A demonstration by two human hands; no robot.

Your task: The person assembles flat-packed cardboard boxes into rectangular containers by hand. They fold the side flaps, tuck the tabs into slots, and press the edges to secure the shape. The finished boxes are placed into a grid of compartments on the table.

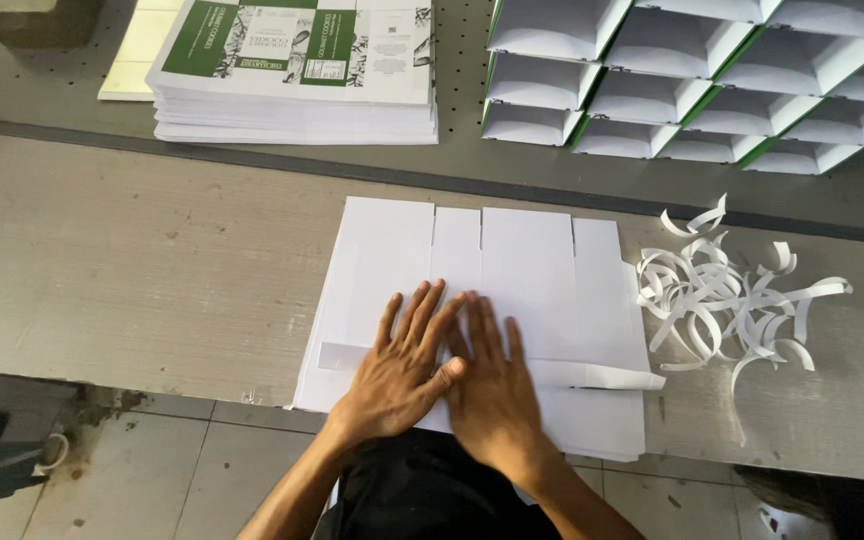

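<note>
Work surface: a grey workbench (132, 270) with a dark strip running across it. At the far left lies a tall stack of printed flat cartons (297, 75), green and white, with pale yellow sheets (137, 55) just beside it. At the far right, folded white boxes with green edges (712, 75) stand in overlapping rows. To the right of the working area, a loose pile of curled white paper strips (727, 305) lies on the bench, close to the working stack but apart from the hands. Nothing lies between the hands and the sheet under them.

At the near edge of the bench, partly overhanging it, sits a stack of blank white carton sheets (512, 270), slotted along the far side. The left hand (402, 365) rests flat on the top sheet, fingers spread. The right hand (492, 385) lies flat alongside, fingers extended and closer together, touching the left at the thumb. Neither hand grips anything; both press down on the sheet.
</note>
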